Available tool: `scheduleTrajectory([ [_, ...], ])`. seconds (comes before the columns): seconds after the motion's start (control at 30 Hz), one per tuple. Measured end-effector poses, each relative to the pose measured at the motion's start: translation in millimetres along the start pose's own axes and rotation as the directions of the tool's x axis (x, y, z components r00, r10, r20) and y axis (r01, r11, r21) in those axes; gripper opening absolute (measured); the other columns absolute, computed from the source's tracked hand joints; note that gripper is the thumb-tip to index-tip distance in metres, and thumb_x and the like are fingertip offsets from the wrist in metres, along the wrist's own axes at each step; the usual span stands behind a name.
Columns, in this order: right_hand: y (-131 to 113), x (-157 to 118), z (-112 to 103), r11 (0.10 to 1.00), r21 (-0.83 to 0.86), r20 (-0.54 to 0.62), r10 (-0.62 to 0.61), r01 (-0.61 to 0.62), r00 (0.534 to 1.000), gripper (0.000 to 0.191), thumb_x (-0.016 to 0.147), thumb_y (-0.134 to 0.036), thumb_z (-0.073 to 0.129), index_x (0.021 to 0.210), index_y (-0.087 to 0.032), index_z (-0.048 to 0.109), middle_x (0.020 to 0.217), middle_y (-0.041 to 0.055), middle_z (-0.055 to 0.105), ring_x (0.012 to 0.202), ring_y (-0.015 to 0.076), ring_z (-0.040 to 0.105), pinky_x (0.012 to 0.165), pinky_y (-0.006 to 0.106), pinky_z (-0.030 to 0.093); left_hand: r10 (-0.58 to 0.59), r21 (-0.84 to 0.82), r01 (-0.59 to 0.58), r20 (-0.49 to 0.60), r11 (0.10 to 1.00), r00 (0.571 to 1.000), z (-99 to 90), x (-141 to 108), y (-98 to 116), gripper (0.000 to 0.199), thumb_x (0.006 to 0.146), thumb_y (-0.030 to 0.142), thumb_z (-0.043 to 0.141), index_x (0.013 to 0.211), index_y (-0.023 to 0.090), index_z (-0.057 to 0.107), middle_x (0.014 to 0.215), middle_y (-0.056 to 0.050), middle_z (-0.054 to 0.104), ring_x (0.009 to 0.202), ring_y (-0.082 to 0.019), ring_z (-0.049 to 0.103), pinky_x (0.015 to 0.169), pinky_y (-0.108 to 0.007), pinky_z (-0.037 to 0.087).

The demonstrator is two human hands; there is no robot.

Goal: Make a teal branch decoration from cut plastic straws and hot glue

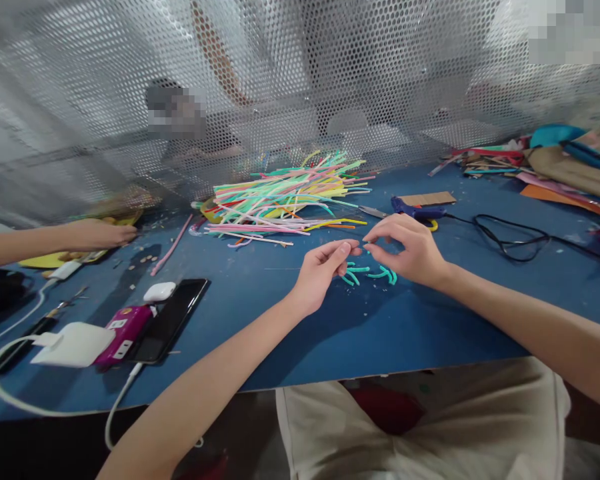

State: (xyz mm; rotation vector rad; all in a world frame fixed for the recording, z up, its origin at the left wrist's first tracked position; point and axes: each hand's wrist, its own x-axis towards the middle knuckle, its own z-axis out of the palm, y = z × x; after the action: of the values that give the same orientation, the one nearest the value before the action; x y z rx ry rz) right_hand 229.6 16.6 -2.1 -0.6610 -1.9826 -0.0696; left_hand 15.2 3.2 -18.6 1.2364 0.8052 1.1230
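Observation:
My left hand [327, 267] is closed in a pinch above the blue table, thumb pressed against the fingers. What it holds is too small to make out. A thin straight line, like a wire [281, 269], shows left of that hand; I cannot tell whether it is held. Close by, my right hand [403, 248] has thumb and forefinger curled together around a tiny bit that I cannot name. Beneath the hands lie short green pipe cleaner pieces [356, 272], and more bent green pipe cleaner pieces [387, 274] are partly under the right hand.
A heap of coloured pipe cleaners [285, 193] lies ahead. Scissors [373, 212], a blue glue gun [414, 211] and its black cable [510, 237] are to the right. A phone [177, 320] and white charger [77, 345] sit left, near another person's hand [105, 235]. Perforated metal [280, 80] stands behind.

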Motion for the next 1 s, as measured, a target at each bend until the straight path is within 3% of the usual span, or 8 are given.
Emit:
scheduleTrajectory([
  [0.6,-1.9,-2.3,2.1,0.994,0.103,0.096,0.032,-0.042,0.995,0.004,0.095,-0.023,0.068,0.092,-0.022,0.066,0.087,0.0026,0.072,0.075,0.0161,0.062,0.074,0.034,0.050,0.062,0.119,-0.066,0.035,0.991,0.997,-1.3,-1.3,0.6,0.033,0.085,0.047,0.078,0.096,0.017,0.076,0.083,-0.003,0.071,0.059,-0.007,0.044,0.058,-0.023,0.037],
  [0.8,0.5,-5.3,2.3,0.983,0.162,0.175,0.060,-0.089,0.983,0.006,0.097,-0.021,0.062,0.091,-0.021,0.061,0.086,0.0027,0.068,0.072,0.0156,0.057,0.073,0.035,0.048,0.095,0.178,-0.107,0.077,0.978,0.992,1.5,-2.9,4.6,0.038,0.088,0.052,0.073,0.084,0.016,0.066,0.068,0.003,0.056,0.059,-0.007,0.044,0.059,-0.023,0.037],
  [1.0,-1.2,-5.3,1.5,0.982,0.175,0.204,0.039,-0.076,0.978,0.002,0.095,-0.022,0.065,0.094,-0.021,0.063,0.087,0.0023,0.069,0.072,0.0157,0.058,0.073,0.035,0.048,0.074,0.114,-0.081,0.068,0.990,0.995,-0.2,-1.6,1.9,0.042,0.079,0.048,0.084,0.093,0.019,0.056,0.087,0.002,0.061,0.064,-0.006,0.047,0.060,-0.021,0.040],
])
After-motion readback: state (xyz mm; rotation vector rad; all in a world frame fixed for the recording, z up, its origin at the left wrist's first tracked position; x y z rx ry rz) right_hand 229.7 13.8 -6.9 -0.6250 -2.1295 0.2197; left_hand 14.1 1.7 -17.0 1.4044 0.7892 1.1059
